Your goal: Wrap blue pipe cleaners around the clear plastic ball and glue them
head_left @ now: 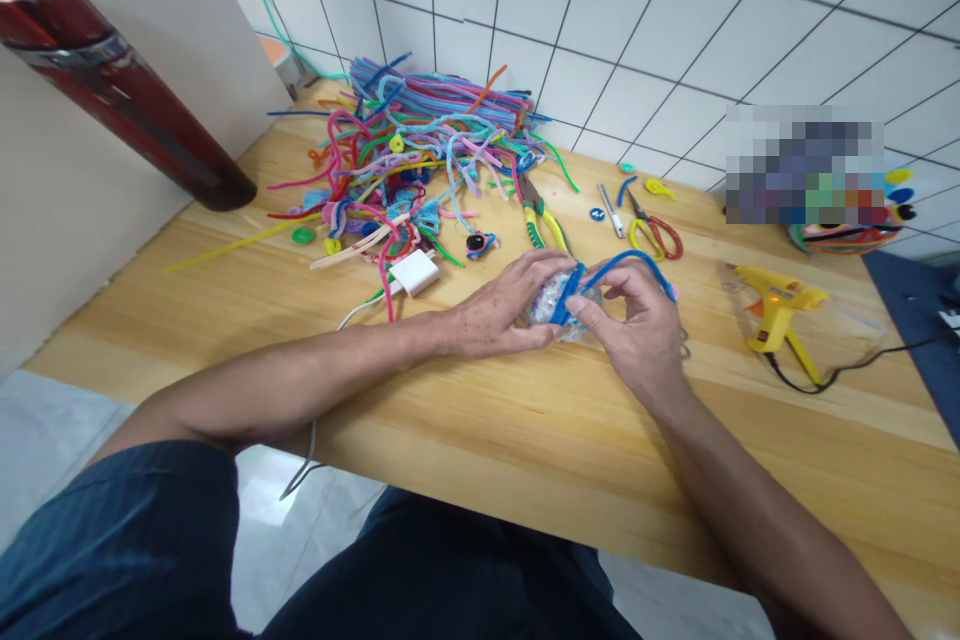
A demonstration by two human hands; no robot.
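My left hand (506,305) is closed around a clear plastic container (547,300) with small pale bits inside, low over the wooden table. A blue pipe cleaner (634,258) wraps across the container, and its loose length arches over to the right. Thumb and fingers of my right hand (637,320) pinch this pipe cleaner against the container's right side. Part of the container is hidden behind my fingers. Just beyond my hands lie pliers (544,220) with green and yellow handles.
Pipe cleaners (442,110) in many colours are heaped at the back. Scissors (656,230), a utility knife (611,210) and a yellow glue gun (784,305) with a cord lie rightward. A white charger (415,273) sits left, near a tall red thermos (127,90).
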